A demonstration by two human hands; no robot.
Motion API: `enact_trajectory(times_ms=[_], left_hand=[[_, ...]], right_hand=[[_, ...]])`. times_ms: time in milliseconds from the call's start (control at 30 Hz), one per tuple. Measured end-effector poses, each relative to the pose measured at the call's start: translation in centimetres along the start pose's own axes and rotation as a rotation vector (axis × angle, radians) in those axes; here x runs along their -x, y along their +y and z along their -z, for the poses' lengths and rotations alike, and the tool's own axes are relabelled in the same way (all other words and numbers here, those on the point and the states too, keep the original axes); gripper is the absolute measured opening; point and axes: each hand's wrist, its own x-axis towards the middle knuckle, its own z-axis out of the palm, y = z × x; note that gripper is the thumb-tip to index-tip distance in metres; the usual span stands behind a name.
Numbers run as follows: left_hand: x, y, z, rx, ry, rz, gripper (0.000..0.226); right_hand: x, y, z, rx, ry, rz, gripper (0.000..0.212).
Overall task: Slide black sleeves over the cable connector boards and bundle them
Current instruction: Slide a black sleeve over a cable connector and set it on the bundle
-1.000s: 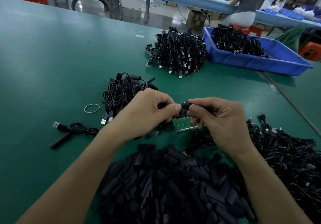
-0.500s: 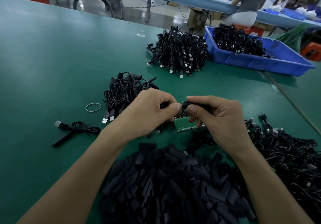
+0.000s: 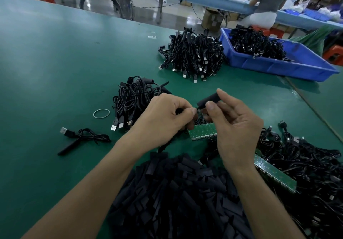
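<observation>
My right hand (image 3: 235,125) pinches a black sleeve (image 3: 208,100) between thumb and forefinger, tilted up to the right. My left hand (image 3: 165,116) pinches the cable end at the sleeve's lower mouth; the connector board there is hidden by my fingers. Under both hands lies a green strip of connector boards (image 3: 203,132) on the table. A big heap of loose black sleeves (image 3: 176,198) fills the near middle.
A second green board strip (image 3: 274,173) lies on tangled cables (image 3: 315,173) at the right. A sleeved cable pile (image 3: 133,97), a rubber band (image 3: 101,113) and a single cable (image 3: 83,136) lie left. Farther back are a cable heap (image 3: 193,53) and a blue bin (image 3: 278,66).
My right hand has lifted and turned, so the sleeve now points up and shows between its fingertips. My left hand stays at the cable end.
</observation>
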Motion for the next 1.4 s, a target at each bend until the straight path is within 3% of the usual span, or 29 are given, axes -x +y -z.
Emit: enact_trajectory(times_ms=[167,633,800,933,1033,1133,1267,1333,1400], left_hand=[[0.0,0.2,-0.2,0.029,0.071,-0.014,0.027],[0.2,0.9,-0.2,0.135,0.008,-0.044,0.018],[-0.1,0.0,0.6,0.133,-0.091,-0.012,0.036],[-0.4,-0.3,1.5,0.135,0.083,-0.026,0.040],[-0.7,-1.0,2.3,0.098,0.323,0.017,0.043],[-1.3,-1.5,2.5,-0.037,0.516,0.077,0.038],[-2.3,-2.2,2.6,-0.358,0.534,0.150,0.032],[-2.6,-2.4,3.0,-0.484,0.510,0.246,0.033],[-2.7,-2.1,3.1,-0.601,0.506,0.233,0.028]], right_hand=[[0.5,0.0,-0.7,-0.035,0.025,0.012,0.040],[-0.7,-1.2,-0.5,-0.142,0.007,-0.069,0.032],[-2.1,-1.6,0.0,-0.318,0.031,-0.179,0.028],[-3.1,-0.7,1.9,0.052,-0.188,-0.103,0.042],[-4.1,0.4,3.7,0.600,-0.586,-0.053,0.062],[-4.3,1.5,3.8,1.045,-0.964,-0.029,0.068],[-4.3,2.8,3.1,1.102,-0.945,0.050,0.049],[-4.7,2.9,3.3,1.054,-0.878,0.068,0.034],[-5.3,3.2,3.8,0.945,-0.829,0.052,0.024]])
